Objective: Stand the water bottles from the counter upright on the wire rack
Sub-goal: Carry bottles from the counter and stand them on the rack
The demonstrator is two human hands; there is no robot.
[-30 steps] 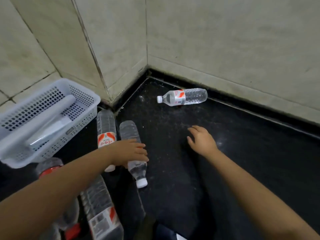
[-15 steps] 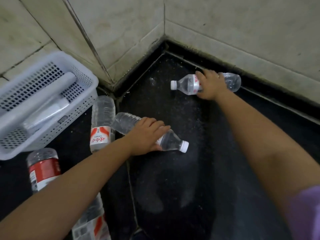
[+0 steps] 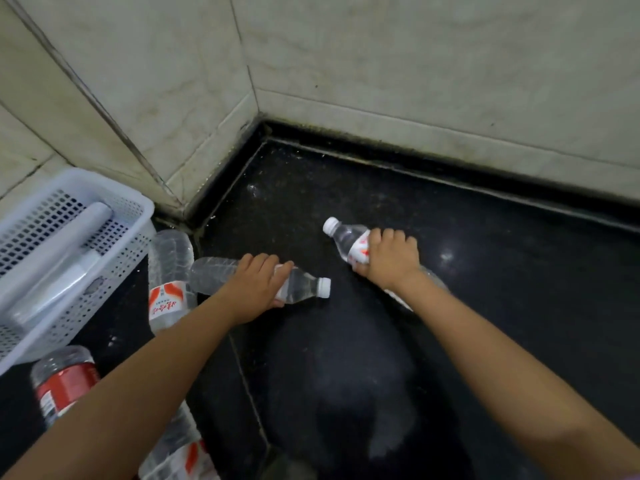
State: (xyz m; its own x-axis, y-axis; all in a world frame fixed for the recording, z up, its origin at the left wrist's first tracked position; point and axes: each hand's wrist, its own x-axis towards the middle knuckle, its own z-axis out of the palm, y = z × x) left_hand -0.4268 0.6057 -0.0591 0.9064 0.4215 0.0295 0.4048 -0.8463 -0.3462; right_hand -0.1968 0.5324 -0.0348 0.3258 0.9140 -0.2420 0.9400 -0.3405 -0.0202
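My left hand grips a clear water bottle that lies on the black counter, its white cap pointing right. My right hand grips a second bottle around its red-and-white label, cap pointing up-left, base hidden behind my wrist. Another bottle lies beside the left one, against the basket. A bottle with a red label and one more bottle lie at the lower left, partly hidden by my left arm. No wire rack is in view.
A white perforated plastic basket holding a grey roll stands at the left against the tiled wall. The walls meet in a corner at the back of the counter.
My right hand has pulled its bottle from the back wall toward me and to the middle of the counter. My left hand keeps hold of its bottle, which has barely moved.
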